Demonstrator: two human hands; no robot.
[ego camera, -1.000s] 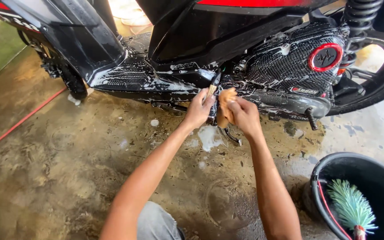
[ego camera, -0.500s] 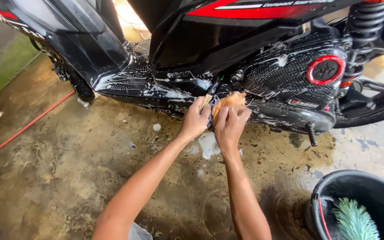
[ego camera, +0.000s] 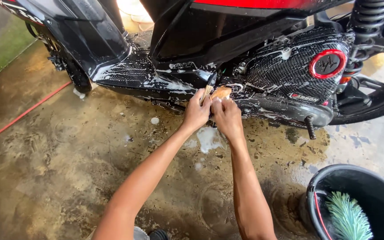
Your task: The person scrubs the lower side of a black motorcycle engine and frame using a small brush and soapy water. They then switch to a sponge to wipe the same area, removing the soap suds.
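The left hand [ego camera: 196, 113] clenches a small bristle brush [ego camera: 207, 92] and the right hand [ego camera: 227, 116] an orange sponge [ego camera: 221, 93] against the black scooter's [ego camera: 227, 40] soapy, unrinsed underside, engine cover lathered.

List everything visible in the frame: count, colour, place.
scooter: 1, black with red trim, soapy, across the top
engine cover: 1, black with a red ring, right of centre, foam-streaked
rear wheel: 1, black, far right
sponge: 1, orange, against the scooter's underside, above the right hand
brush: 1, pale bristles, at the left hand's fingertips
bucket: 1, black, bottom right corner
green brush: 1, green bristles, inside the bucket
hose: 1, red, on the floor at left
floor: wet concrete, brownish, foam patches under the scooter
left hand: 1, at the brush
right hand: 1, at the sponge
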